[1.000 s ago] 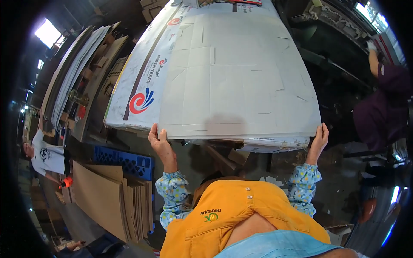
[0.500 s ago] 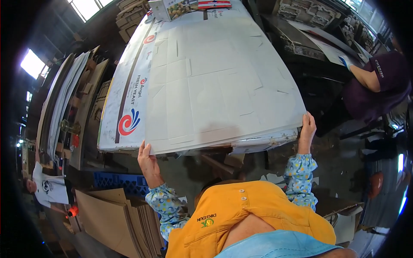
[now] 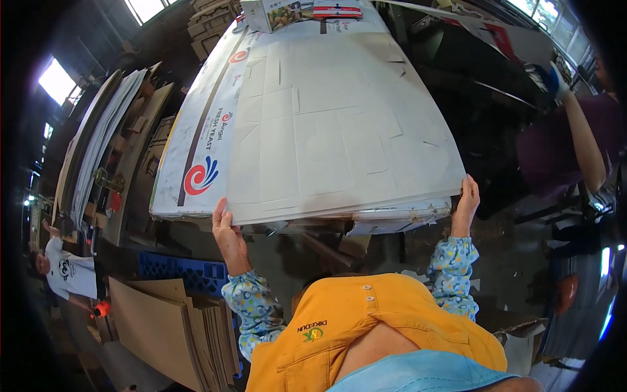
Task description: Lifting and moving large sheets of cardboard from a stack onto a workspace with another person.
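A large pale cardboard sheet (image 3: 346, 130), scored and die-cut with slits, lies over a stack in front of me. My left hand (image 3: 228, 235) pinches its near left corner, thumb up along the edge. At the near right corner, my right hand (image 3: 466, 202) has its fingers closed round the sheet's edge. Left of the sheet shows a printed white board (image 3: 206, 150) with a dark stripe and a red and blue swirl. Below the sheet's near edge, the worn ends of the stack (image 3: 401, 219) stick out.
A small printed box (image 3: 271, 14) and a red-striped packet (image 3: 337, 9) sit at the stack's far end. Brown cardboard sheets (image 3: 157, 326) lean near a blue plastic pallet (image 3: 183, 271) at lower left. One person (image 3: 568, 144) handles a board at right; another (image 3: 68, 271) stands at left.
The sheet's near left corner and my left hand have shifted slightly up in view. At right, the co-worker has raised a printed board. The person at left has lifted an arm.
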Motion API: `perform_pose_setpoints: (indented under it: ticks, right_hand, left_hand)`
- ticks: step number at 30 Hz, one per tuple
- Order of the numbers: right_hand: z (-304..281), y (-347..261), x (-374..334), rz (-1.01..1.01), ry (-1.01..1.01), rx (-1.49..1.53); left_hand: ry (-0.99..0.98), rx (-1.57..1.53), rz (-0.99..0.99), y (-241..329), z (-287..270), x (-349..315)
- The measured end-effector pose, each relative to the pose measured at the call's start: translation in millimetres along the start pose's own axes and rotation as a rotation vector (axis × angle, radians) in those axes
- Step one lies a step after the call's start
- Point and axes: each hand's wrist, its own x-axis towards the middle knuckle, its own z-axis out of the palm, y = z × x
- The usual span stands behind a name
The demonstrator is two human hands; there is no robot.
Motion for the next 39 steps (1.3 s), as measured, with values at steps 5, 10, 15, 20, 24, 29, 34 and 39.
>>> perform_pose_setpoints:
  ticks: [5,10,15,20,24,29,34,39]
  right_hand:
    - [-16,6,10,0.018,0.02,0.194]
    - [-25,12,15,0.101,0.023,0.433]
    - [-26,17,20,0.134,0.002,0.436]
    - [-7,-2,8,0.04,-0.003,0.171]
    - [-2,-11,1,-0.028,-0.033,-0.146]
    - [0,-6,2,-0.135,0.0,-0.262]
    - [1,-10,0,-0.153,0.026,-0.3]
    - [2,-10,-2,-0.133,0.036,-0.26]
  left_hand:
    - [-0.005,0.034,0.001,-2,-7,4]
    - [-0.03,-0.116,-0.034,1,-6,3]
    - [0.021,-0.214,-0.059,2,-4,3]
    - [-0.018,-0.143,-0.035,0,-3,3]
    - [0.01,0.046,0.013,0,0,1]
    - [0.044,0.09,0.063,-1,6,0]
    - [0.061,0.033,0.107,-7,3,3]
    - [0.063,0.089,0.105,-10,-1,5]
